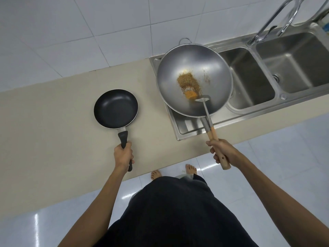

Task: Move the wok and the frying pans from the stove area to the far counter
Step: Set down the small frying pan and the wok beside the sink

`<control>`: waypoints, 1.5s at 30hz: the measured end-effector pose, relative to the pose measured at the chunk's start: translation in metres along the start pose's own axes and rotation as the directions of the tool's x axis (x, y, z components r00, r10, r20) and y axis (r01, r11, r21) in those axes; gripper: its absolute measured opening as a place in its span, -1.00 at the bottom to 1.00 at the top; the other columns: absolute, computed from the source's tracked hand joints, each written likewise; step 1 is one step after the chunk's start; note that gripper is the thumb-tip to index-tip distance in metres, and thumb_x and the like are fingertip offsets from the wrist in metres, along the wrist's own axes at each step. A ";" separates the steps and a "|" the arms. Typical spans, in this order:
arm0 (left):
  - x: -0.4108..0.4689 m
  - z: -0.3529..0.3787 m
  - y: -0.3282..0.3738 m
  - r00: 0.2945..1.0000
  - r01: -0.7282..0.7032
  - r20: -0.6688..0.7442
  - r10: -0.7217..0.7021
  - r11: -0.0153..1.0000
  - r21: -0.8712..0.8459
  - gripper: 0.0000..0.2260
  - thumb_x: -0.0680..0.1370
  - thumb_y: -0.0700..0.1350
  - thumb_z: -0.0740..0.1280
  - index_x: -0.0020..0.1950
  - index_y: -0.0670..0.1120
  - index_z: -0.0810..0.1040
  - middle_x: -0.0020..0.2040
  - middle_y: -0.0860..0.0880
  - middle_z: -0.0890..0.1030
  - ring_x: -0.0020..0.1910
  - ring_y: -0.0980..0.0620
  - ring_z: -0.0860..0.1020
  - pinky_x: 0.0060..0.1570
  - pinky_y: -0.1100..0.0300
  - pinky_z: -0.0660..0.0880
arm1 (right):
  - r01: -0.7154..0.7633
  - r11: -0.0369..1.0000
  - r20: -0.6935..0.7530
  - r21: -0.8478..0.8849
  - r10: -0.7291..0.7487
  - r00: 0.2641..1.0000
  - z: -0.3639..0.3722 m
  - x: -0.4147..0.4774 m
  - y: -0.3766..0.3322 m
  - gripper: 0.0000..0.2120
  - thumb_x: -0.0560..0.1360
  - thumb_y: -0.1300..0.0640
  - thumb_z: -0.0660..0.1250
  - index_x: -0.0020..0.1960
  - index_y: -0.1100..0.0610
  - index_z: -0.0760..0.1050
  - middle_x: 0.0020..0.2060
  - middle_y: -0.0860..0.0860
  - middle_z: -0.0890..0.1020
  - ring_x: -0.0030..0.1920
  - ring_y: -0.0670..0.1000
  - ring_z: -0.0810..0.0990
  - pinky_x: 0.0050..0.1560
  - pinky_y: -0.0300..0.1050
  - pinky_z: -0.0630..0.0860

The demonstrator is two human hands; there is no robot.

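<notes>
A small black non-stick frying pan sits over the beige counter, and my left hand grips its black handle. To the right, a large steel wok with a wooden handle hangs above the sink's drainboard; my right hand is closed around that handle. Brown crumbly residue and an orange lump lie in the wok's bowl, beside a metal spatula head. A small loop handle shows at the wok's far rim.
A stainless double sink with curved taps fills the right of the counter. White wall tiles rise behind. My bare feet and dark clothing are below the counter's front edge on a glossy tiled floor.
</notes>
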State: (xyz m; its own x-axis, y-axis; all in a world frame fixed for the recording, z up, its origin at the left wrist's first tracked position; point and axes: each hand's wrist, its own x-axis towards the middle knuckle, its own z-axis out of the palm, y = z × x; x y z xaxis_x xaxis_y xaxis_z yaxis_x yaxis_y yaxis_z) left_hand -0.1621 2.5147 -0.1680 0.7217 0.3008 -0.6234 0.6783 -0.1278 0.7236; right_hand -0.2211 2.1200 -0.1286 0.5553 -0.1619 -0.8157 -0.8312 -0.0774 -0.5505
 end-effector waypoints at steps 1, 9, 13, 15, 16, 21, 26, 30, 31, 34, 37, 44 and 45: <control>0.002 0.000 0.001 1.000 0.003 0.000 -0.003 1.000 -0.001 -0.75 0.63 -0.09 0.28 -0.24 -0.09 0.38 -0.46 -0.03 0.36 -0.58 0.07 0.33 -0.61 0.24 0.38 | 0.008 1.000 -0.003 -0.009 -0.008 1.000 0.001 0.000 0.000 -0.58 0.45 -0.09 0.46 0.14 0.18 0.52 -0.31 0.08 0.61 -0.48 0.02 0.57 -0.41 -0.07 0.56; 0.015 -0.004 0.007 0.993 0.090 0.084 -0.085 0.994 -0.061 -0.80 0.62 -0.09 0.30 -0.17 -0.10 0.40 -0.40 -0.05 0.40 -0.60 0.09 0.35 -0.60 0.24 0.37 | 0.011 0.993 -0.066 -0.114 -0.018 0.998 0.008 0.001 -0.001 -0.74 0.54 -0.03 0.42 0.09 0.13 0.51 -0.19 0.15 0.62 -0.45 0.02 0.61 -0.39 -0.12 0.59; 0.020 -0.008 0.007 0.996 0.079 0.047 -0.076 0.995 -0.066 -0.81 0.61 -0.11 0.30 -0.18 -0.10 0.40 -0.39 -0.06 0.39 -0.62 0.10 0.33 -0.62 0.29 0.34 | 0.005 0.989 -0.105 -0.146 -0.020 0.994 0.009 0.002 -0.005 -0.76 0.55 -0.03 0.41 0.07 0.11 0.52 -0.15 0.16 0.65 -0.36 0.08 0.64 -0.40 -0.13 0.59; 0.021 -0.009 0.007 0.997 0.074 0.030 -0.072 0.995 -0.070 -0.80 0.61 -0.11 0.30 -0.19 -0.10 0.40 -0.39 -0.06 0.39 -0.61 0.10 0.33 -0.61 0.29 0.34 | 0.000 0.986 -0.114 -0.169 -0.020 0.993 0.010 0.004 -0.006 -0.77 0.57 -0.02 0.40 0.08 0.12 0.51 -0.13 0.17 0.67 -0.32 0.10 0.65 -0.39 -0.13 0.60; 0.022 -0.009 0.008 0.997 0.075 0.024 -0.073 0.994 -0.075 -0.80 0.61 -0.11 0.30 -0.19 -0.09 0.40 -0.39 -0.06 0.39 -0.60 0.09 0.33 -0.61 0.29 0.34 | -0.002 0.983 -0.114 -0.182 -0.019 0.993 0.010 0.005 -0.006 -0.78 0.58 -0.02 0.39 0.09 0.11 0.51 -0.12 0.17 0.67 -0.31 0.10 0.66 -0.39 -0.12 0.61; 0.027 -0.009 0.014 0.992 0.117 0.068 -0.111 0.989 -0.092 -0.81 0.60 -0.11 0.29 -0.18 -0.09 0.39 -0.38 -0.06 0.39 -0.57 0.06 0.34 -0.59 0.26 0.36 | -0.009 0.977 -0.113 -0.215 -0.015 0.993 0.011 0.011 -0.004 -0.76 0.59 -0.01 0.38 0.13 0.13 0.50 -0.11 0.16 0.67 -0.28 0.10 0.67 -0.39 -0.11 0.61; 0.028 -0.012 0.015 0.991 0.111 0.086 -0.106 0.992 -0.059 -0.82 0.61 -0.11 0.31 -0.13 -0.16 0.44 -0.32 -0.11 0.45 -0.50 -0.04 0.42 -0.58 0.23 0.42 | -0.003 0.962 -0.167 -0.271 -0.044 0.985 0.016 0.015 0.002 -0.72 0.60 0.01 0.37 0.19 0.18 0.49 -0.10 0.16 0.66 -0.26 0.12 0.67 -0.36 -0.09 0.60; 0.027 -0.016 0.013 0.994 0.053 0.093 -0.055 0.998 0.030 -0.79 0.64 -0.06 0.32 0.01 -0.21 0.44 -0.27 -0.15 0.50 -0.45 -0.10 0.51 -0.51 0.14 0.51 | 0.014 0.954 -0.211 -0.300 -0.080 0.974 0.019 0.017 0.005 -0.70 0.61 0.01 0.36 0.21 0.21 0.50 -0.10 0.15 0.66 -0.25 0.12 0.69 -0.38 -0.12 0.58; 0.027 -0.017 0.012 0.995 0.034 0.088 -0.040 0.997 0.064 -0.78 0.64 -0.05 0.32 0.05 -0.21 0.44 -0.26 -0.16 0.52 -0.44 -0.11 0.53 -0.48 0.11 0.52 | 0.019 0.951 -0.223 -0.309 -0.091 0.971 0.020 0.017 0.005 -0.70 0.62 0.01 0.36 0.21 0.22 0.50 -0.09 0.15 0.66 -0.25 0.12 0.69 -0.38 -0.12 0.58; 0.027 -0.019 0.012 0.998 -0.021 0.065 0.009 0.985 0.172 -0.77 0.65 -0.05 0.31 0.12 -0.22 0.44 -0.22 -0.20 0.56 -0.46 -0.09 0.54 -0.46 0.10 0.56 | 0.019 0.944 -0.257 -0.328 -0.109 0.960 0.025 0.017 0.006 -0.68 0.62 0.00 0.36 0.20 0.23 0.49 -0.09 0.16 0.66 -0.25 0.12 0.70 -0.36 -0.09 0.60; 0.026 -0.019 0.014 0.998 -0.027 0.069 0.013 0.977 0.211 -0.78 0.64 -0.07 0.30 0.14 -0.20 0.42 -0.19 -0.21 0.58 -0.44 -0.10 0.55 -0.44 0.09 0.57 | 0.013 0.938 -0.261 -0.347 -0.110 0.959 0.031 0.015 0.004 -0.67 0.62 -0.01 0.36 0.21 0.23 0.48 -0.06 0.18 0.67 -0.24 0.11 0.70 -0.36 -0.10 0.60; 0.023 -0.013 0.016 0.992 -0.063 -0.095 0.086 0.973 0.222 -0.68 0.56 -0.09 0.35 0.21 -0.19 0.37 -0.14 -0.06 0.53 -0.17 -0.09 0.55 -0.14 0.07 0.43 | 0.009 0.928 -0.196 -0.373 -0.088 0.977 0.022 0.005 -0.008 -0.53 0.58 -0.18 0.36 0.28 0.14 0.39 0.12 0.13 0.59 0.09 0.16 0.59 -0.01 0.00 0.51; 0.022 -0.011 0.017 0.992 -0.062 -0.096 0.084 0.974 0.216 -0.65 0.56 -0.09 0.36 0.24 -0.22 0.36 -0.09 -0.09 0.54 -0.16 -0.10 0.54 -0.12 0.06 0.43 | 0.014 0.936 -0.179 -0.353 -0.082 0.981 0.020 0.002 -0.009 -0.52 0.57 -0.21 0.36 0.28 0.11 0.37 0.13 0.12 0.57 0.12 0.17 0.58 0.00 0.01 0.53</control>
State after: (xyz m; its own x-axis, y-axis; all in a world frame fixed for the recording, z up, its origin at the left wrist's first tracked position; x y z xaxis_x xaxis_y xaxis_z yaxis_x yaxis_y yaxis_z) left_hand -0.1361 2.5298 -0.1662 0.7599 0.3781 -0.5288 0.6459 -0.3476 0.6797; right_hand -0.2119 2.1396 -0.1290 0.6078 -0.3280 -0.7231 -0.7792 -0.4218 -0.4636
